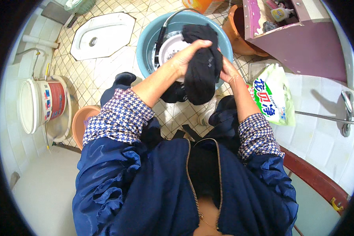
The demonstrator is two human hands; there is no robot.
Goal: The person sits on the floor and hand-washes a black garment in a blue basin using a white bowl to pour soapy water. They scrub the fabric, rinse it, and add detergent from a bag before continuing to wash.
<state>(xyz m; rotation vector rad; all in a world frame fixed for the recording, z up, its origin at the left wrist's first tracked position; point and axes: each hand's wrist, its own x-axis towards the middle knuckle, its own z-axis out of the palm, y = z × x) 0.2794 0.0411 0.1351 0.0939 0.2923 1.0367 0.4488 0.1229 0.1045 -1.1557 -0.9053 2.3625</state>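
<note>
A black piece of cloth [205, 70], bunched and hanging down, is gripped between both of my hands. My left hand [186, 60] holds it from the left, its thumb lying across the top. On the right side my right hand [227, 69] grips the same cloth, its fingers partly hidden behind it. Below is a large blue basin [144, 32] with a smaller pale bowl [168, 48] inside. A black shower head [159, 42] on a metal hose lies in the basin, left of the bowl. More black cloth [174, 93] shows at the basin's near side, partly hidden.
A white squat toilet [103, 35] lies to the left. An orange-brown bucket [231, 22] and a purple cabinet [309, 50] stand at the right, above a detergent bag [278, 97]. At far left is a white pail [44, 103], near an orange-brown tub [79, 121].
</note>
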